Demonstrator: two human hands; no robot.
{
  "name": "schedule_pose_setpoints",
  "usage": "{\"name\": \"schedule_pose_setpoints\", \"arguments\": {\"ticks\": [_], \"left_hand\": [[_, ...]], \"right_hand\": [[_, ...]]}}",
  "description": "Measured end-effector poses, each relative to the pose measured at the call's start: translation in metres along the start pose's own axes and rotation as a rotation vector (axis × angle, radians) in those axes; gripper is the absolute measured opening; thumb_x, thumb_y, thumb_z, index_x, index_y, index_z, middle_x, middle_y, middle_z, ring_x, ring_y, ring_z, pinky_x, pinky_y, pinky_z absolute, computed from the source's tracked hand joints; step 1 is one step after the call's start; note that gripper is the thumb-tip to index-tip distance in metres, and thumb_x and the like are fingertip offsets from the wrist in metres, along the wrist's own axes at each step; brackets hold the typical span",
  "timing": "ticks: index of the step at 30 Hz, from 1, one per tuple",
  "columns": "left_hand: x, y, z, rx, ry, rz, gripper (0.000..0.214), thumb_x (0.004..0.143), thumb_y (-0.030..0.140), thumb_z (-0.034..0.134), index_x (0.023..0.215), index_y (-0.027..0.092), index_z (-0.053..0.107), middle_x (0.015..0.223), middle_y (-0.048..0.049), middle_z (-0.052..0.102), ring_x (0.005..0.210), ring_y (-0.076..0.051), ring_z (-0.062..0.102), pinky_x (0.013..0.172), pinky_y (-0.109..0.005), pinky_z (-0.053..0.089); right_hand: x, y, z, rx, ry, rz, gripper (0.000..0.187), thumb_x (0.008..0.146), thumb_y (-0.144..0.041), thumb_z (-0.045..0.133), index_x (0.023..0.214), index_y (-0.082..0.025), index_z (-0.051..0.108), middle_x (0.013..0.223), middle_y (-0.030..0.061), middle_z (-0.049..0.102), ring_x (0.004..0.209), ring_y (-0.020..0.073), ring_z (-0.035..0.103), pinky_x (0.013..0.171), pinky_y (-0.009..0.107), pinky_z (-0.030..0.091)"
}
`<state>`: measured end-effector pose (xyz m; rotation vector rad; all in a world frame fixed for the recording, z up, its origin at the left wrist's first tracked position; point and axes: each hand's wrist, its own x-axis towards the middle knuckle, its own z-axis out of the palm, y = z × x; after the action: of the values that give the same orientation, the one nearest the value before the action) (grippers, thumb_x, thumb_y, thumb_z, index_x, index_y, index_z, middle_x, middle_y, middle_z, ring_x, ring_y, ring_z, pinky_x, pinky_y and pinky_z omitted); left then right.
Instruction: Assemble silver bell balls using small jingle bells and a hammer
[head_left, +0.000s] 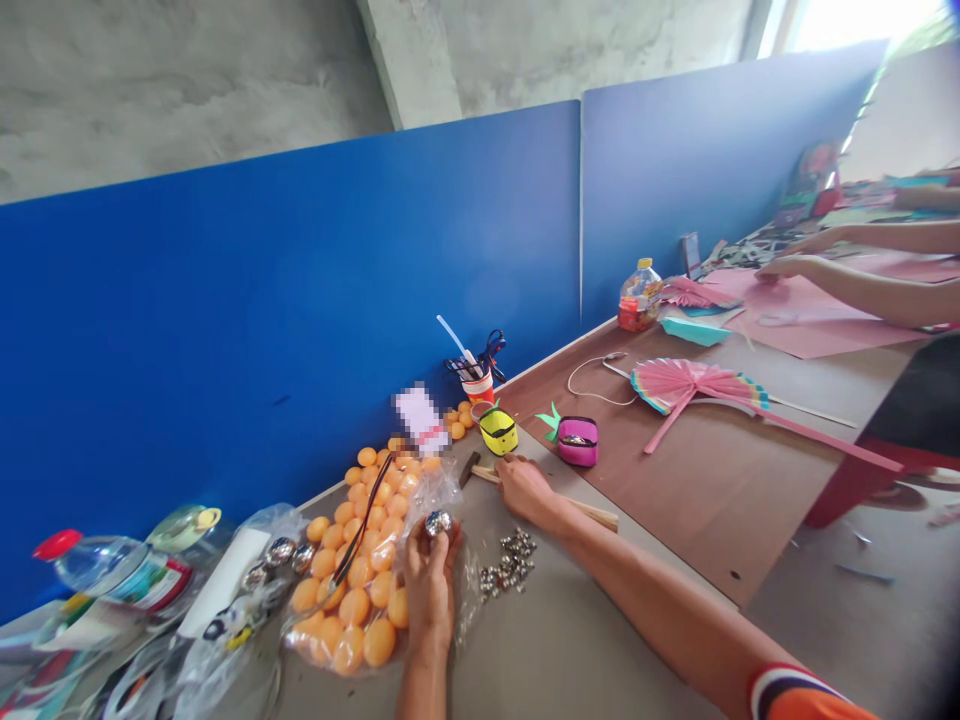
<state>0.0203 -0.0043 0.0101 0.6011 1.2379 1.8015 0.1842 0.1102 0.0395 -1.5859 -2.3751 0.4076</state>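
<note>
Blue panels (300, 300) back the table (525, 660). Work looks partway along: yellow (499, 432) and pink cases (578, 441) seem formed at the far side, while small metal pieces (510, 562) lie loose. The left hand (429, 580) grips a silver ball (439, 522) beside orange balls (354, 607); the right arm reaches far and left, its hand (525, 487) over a hammer (592, 514), grip unclear.

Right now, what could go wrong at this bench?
The shiny silver ball in the left hand is round and smooth, so it might slip and roll.

The small metal beads lie loose near the right forearm; a sweep could scatter them.

The right hand and forearm lie across the hammer, so moving them may knock it.
</note>
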Motion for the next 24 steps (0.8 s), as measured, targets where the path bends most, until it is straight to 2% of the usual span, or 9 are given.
{"name": "schedule_pose_setpoints", "arguments": {"ticks": [8,13,15,18,21,24], "left_hand": [[0.001,0.002,0.0,-0.001,0.013,0.005,0.06,0.06,0.039,0.09,0.111,0.025,0.062,0.11,-0.0054,0.066,0.087,-0.022,0.071,0.088,-0.042,0.058],[0.001,0.002,0.001,0.009,0.017,-0.001,0.056,0.06,0.041,0.09,0.107,0.024,0.064,0.104,-0.005,0.067,0.083,-0.021,0.069,0.085,-0.042,0.058],[0.001,0.002,0.001,0.011,0.007,0.005,0.055,0.062,0.041,0.088,0.108,0.023,0.063,0.104,-0.0051,0.067,0.084,-0.021,0.069,0.088,-0.043,0.056],[0.002,0.002,0.001,0.021,-0.014,0.008,0.05,0.066,0.041,0.084,0.107,0.024,0.061,0.103,-0.0049,0.065,0.085,-0.021,0.069,0.092,-0.046,0.054],[0.004,0.002,0.0,0.039,0.0,0.009,0.044,0.068,0.042,0.08,0.103,0.025,0.06,0.097,-0.0043,0.065,0.083,-0.022,0.069,0.092,-0.048,0.054],[0.006,0.001,0.0,0.081,0.004,0.009,0.041,0.068,0.043,0.078,0.099,0.025,0.061,0.094,-0.0046,0.066,0.082,-0.023,0.07,0.092,-0.049,0.054]], "right_hand": [[0.0,-0.002,-0.003,-0.016,0.021,-0.027,0.029,0.093,-0.011,0.047,0.107,-0.01,0.072,0.115,0.0216,0.07,0.104,0.0297,0.068,0.086,0.033,0.048],[-0.001,-0.004,-0.011,0.095,0.074,-0.05,0.028,0.097,-0.016,0.043,0.104,-0.01,0.07,0.107,0.0185,0.071,0.092,0.0247,0.067,0.08,0.031,0.046],[-0.003,-0.006,-0.015,0.197,0.118,-0.125,0.026,0.096,-0.015,0.043,0.096,-0.012,0.069,0.099,0.0147,0.07,0.084,0.0209,0.064,0.076,0.029,0.045],[-0.008,-0.012,-0.021,0.394,0.146,-0.313,0.024,0.091,-0.011,0.045,0.079,-0.015,0.065,0.081,0.0077,0.066,0.075,0.017,0.057,0.071,0.027,0.041],[-0.015,-0.019,-0.023,0.53,0.084,-0.477,0.022,0.088,-0.009,0.048,0.073,-0.017,0.062,0.076,0.0036,0.062,0.07,0.0148,0.052,0.068,0.025,0.039],[-0.018,-0.024,-0.02,0.548,-0.021,-0.557,0.02,0.084,-0.006,0.051,0.071,-0.017,0.063,0.073,0.0021,0.061,0.069,0.0143,0.051,0.067,0.024,0.038]]}}
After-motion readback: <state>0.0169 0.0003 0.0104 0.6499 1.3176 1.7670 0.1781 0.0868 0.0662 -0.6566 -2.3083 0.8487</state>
